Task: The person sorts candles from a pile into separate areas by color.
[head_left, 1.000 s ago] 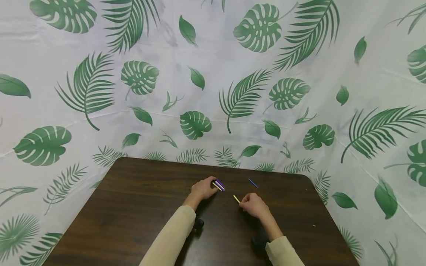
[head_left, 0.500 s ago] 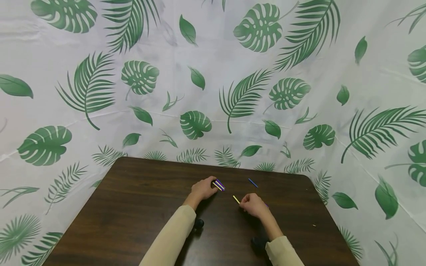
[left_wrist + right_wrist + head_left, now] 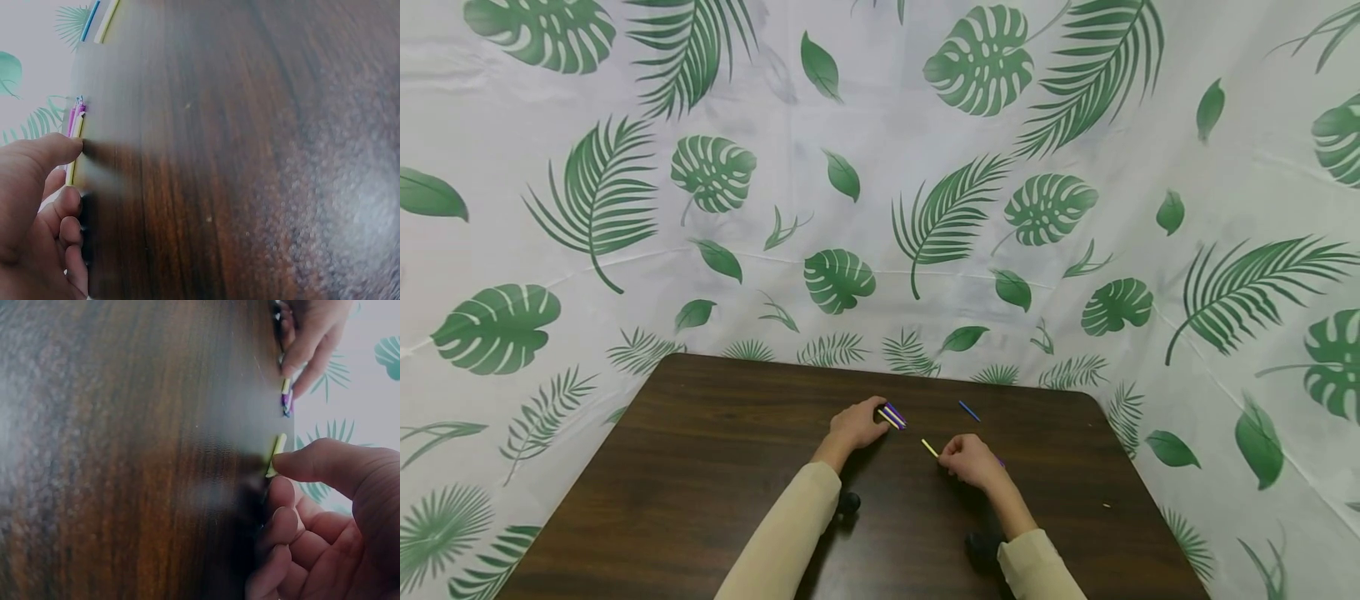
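In the head view my left hand (image 3: 856,425) holds a small bundle of thin coloured sticks (image 3: 892,416), yellow, purple and whitish, low over the table. The left wrist view shows the thumb against the yellow stick (image 3: 77,134) of that bundle. To the right, my right hand (image 3: 970,461) pinches a single yellow stick (image 3: 929,448) between thumb and index finger. That stick (image 3: 277,452) points toward the bundle, with a gap between them. Beyond the right hand lies a blue stick (image 3: 969,411). A purple tip (image 3: 1001,462) shows at the right hand's far side, mostly hidden.
The dark wooden table (image 3: 700,467) ends at a cloth backdrop (image 3: 865,208) with green leaves. A tiny pale bit (image 3: 1107,506) lies at the right. Black round parts show under both wrists.
My right hand has shifted very slightly left with the yellow stick, and the purple tip beside it has come into sight. The left hand keeps its hold on the bundle.
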Tool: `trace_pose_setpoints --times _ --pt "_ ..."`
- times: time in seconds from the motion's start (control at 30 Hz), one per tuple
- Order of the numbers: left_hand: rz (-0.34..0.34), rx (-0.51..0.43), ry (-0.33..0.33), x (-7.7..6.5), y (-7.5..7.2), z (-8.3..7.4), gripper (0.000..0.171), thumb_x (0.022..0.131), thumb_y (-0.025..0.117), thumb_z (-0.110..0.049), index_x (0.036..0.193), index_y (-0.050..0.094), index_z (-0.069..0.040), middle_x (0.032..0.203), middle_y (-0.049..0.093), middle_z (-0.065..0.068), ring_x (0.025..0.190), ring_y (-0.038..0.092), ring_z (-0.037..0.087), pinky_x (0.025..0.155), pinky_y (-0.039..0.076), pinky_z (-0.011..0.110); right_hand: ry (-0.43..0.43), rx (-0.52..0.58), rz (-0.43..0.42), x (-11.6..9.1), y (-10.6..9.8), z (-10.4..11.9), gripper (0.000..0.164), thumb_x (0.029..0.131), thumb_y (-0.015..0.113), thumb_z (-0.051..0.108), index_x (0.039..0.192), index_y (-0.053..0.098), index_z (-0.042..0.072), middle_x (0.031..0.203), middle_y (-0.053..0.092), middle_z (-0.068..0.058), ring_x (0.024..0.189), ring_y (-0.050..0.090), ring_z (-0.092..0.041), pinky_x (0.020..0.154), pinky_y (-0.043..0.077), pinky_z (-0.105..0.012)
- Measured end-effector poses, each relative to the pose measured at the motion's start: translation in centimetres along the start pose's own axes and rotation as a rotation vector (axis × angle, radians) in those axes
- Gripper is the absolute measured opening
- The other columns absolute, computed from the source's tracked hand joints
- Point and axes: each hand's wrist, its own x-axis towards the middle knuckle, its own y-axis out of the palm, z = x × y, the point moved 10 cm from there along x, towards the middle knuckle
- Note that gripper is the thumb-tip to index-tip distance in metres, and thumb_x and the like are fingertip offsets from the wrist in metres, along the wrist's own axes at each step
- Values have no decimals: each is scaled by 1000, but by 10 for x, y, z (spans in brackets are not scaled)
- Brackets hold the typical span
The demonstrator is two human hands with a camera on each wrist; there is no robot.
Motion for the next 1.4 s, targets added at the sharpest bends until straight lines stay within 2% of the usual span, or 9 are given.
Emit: trace_pose_setpoints --times 0.27,0.43,0.5,0.73,0.9,0.97,1.1,1.27,1.4 --pt "5 -7 -12 -15 -10 -9 52 104 65 -34 154 58 -22 141 72 13 117 71 38 92 54 58 -22 25 -11 -1 0 2 14 98 75 13 87 68 6 70 65 -6 58 57 -16 54 47 -29" --pt "10 -25 -17 -21 -14 -12 53 105 66 -33 156 57 -21 144 70 13 120 70 38 96 53 59 20 34 -21 2 1 -2 19 103 70 21 91 70 6 70 66 -6 58 57 -17 55 47 -31" --pt "8 -22 -20 -20 -15 -12 54 104 66 -33 156 57 -21 144 70 13 120 70 38 97 53 59 37 33 -29 3 1 -4 22 105 68 24 91 70 7 69 65 -5 58 57 -17 55 47 -31" --pt "-21 16 6 6 2 7 53 101 64 -36 154 58 -26 139 73 11 107 72 35 84 54 55 19 49 -45 7 -2 -1 24 106 66 25 92 69 6 69 65 -5 57 56 -17 56 47 -31" --pt "-30 33 12 3 2 7 50 103 62 -34 152 59 -25 134 74 13 96 70 33 78 52 52 -15 28 -64 13 -2 8 23 106 66 26 91 70 8 69 66 -4 60 57 -17 58 46 -31" --pt "-7 19 -9 -6 -4 0 50 105 61 -32 154 58 -24 136 74 14 96 69 33 80 52 51 -33 7 -84 15 -2 13 22 105 67 26 91 71 9 70 66 -2 62 58 -16 60 46 -32" --pt "24 -27 -31 -13 -9 -5 50 105 64 -29 154 58 -21 137 72 15 91 65 30 80 49 49 -51 -23 -145 22 -6 24 20 104 68 26 92 72 11 73 67 -1 65 59 -16 60 45 -33" --pt "6 -4 -13 12 10 14 50 104 62 -39 153 58 -31 131 75 8 81 59 23 72 44 43 -52 -24 -180 31 -9 36 13 101 70 25 97 74 13 83 72 -2 74 64 -18 65 47 -36" --pt "-2 21 -7 27 23 25 50 104 62 -45 153 57 -36 134 75 6 84 63 25 72 48 45 -71 -41 -178 39 -6 46 13 98 70 28 97 76 16 91 72 -2 80 65 -21 69 48 -41"
